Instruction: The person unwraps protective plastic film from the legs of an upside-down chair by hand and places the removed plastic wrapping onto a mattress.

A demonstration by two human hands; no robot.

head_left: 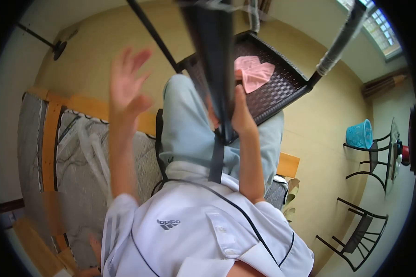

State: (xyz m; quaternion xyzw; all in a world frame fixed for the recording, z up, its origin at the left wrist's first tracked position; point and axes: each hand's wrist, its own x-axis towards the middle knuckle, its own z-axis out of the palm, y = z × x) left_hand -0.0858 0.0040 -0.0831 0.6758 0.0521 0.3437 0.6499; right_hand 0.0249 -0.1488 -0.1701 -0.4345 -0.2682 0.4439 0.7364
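Note:
My left hand [129, 85] is raised at the left, blurred, its fingers spread and nothing in them. My right hand [243, 111] is wrapped round a black post [217, 69] that rises close to the camera. Behind the post, a black woven-pattern shelf [282, 92] with a raised rim lies tilted over my knees. A crumpled pink cloth [259, 76] rests on it, just beyond my right fingertips. The shelf's corner post [335, 53] at the right has clear plastic wrapped round it. My right palm is hidden.
A wooden-framed seat with grey cushions [83, 161] stands at the left. Part of another person's arm [94, 251] shows at lower left. On the right are a blue basket [359, 134] on a black chair and another black chair [358, 233]. A window [381, 30] is at upper right.

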